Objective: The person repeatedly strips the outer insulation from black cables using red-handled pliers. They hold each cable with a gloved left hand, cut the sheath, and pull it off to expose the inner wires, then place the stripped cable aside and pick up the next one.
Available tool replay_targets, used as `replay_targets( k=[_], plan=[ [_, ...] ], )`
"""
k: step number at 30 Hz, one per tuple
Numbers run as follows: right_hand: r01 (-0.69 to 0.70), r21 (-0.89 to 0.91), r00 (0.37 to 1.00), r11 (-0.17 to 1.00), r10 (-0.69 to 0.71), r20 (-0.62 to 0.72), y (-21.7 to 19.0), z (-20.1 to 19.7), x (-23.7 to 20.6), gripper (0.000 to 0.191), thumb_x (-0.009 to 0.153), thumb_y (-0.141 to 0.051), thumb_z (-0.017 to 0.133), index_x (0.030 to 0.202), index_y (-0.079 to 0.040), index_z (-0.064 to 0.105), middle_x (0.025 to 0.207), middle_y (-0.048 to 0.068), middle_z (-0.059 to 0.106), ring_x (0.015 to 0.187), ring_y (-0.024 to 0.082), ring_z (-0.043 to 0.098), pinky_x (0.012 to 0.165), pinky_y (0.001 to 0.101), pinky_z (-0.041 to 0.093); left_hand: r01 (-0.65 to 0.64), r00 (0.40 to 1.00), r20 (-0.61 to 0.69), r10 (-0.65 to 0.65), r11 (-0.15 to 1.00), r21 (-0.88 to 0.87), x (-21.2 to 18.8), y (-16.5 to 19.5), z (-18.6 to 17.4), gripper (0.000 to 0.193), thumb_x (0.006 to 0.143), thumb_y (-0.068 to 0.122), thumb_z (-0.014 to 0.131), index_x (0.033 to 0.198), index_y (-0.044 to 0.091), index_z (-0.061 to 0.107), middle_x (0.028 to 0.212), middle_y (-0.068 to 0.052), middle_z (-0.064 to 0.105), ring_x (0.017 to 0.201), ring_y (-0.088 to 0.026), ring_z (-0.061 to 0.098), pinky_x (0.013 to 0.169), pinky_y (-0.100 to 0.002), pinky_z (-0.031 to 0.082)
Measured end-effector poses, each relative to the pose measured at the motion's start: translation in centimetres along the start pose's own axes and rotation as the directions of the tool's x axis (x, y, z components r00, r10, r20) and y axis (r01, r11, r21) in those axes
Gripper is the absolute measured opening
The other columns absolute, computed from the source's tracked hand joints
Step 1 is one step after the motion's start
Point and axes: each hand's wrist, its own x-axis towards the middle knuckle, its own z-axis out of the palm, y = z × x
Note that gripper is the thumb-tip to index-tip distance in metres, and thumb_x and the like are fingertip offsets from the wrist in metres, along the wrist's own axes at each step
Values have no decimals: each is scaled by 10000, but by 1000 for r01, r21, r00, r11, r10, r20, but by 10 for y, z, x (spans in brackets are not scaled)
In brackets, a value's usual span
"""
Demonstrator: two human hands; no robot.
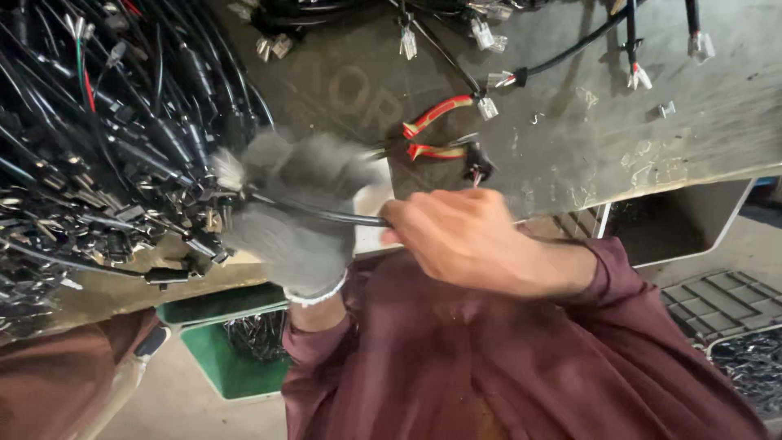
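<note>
My left hand [297, 208] wears a grey knit glove and grips a thin black cable [342, 216]. My bare right hand [460, 236] pinches the same cable just to the right of the glove. The cable runs left into a big heap of black wire harnesses [106, 138]. Both hands hover over the near edge of a worn grey workbench [586, 147]. Red-handled pliers [436, 130] lie on the bench just beyond my right hand, next to a black connector [479, 163].
Loose cables with clear plastic connectors [489, 37] lie along the far side of the bench. A green bin [232, 358] holding dark parts sits on the floor below. At the right are a grey crate [717, 301] and a tray of dark parts [753, 363].
</note>
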Motion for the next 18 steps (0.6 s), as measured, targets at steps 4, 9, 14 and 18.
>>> replay_targets(
  k=[4, 9, 14, 18],
  plan=[
    [9, -62, 993, 998, -16, -120, -5, 3, 18, 107, 815, -55, 733, 913, -45, 690, 798, 106, 607, 627, 287, 608, 557, 428, 491, 124, 968, 229, -99, 988, -95, 17, 26, 54, 389, 933, 174, 729, 1250, 28, 556, 1108, -34, 640, 1004, -186, 615, 887, -346, 526],
    [7, -137, 972, 991, -39, -232, 13, -35, 5, 358, 895, -368, 751, 900, -20, 668, 1005, 159, 691, 966, 355, 679, 804, 459, 529, 144, 953, 281, -113, 986, -89, 21, 40, 80, 179, 1111, 190, 621, 1213, 43, 618, 1190, -40, 650, 1029, -161, 617, 1013, -313, 535],
    [-18, 565, 974, 825, 141, -175, 23, -63, -3, 457, 1098, -454, 494, 1025, -32, 654, 1067, 65, 703, 1001, 284, 680, 920, 397, 489, 213, 874, 402, -274, 958, 191, 8, 17, 116, 246, 1015, 120, 623, 1199, -21, 539, 1158, -117, 632, 1054, -186, 573, 919, -344, 464],
    [-45, 968, 999, 246, 37, 37, 20, -98, 13, 362, 1037, -401, 526, 827, -140, 663, 886, -21, 735, 802, 205, 700, 869, 391, 452, 149, 741, 645, -184, 983, 109, -23, 17, 127, 132, 1004, 136, 582, 1079, 54, 652, 872, -67, 708, 722, -162, 711, 664, -301, 572]
  ],
)
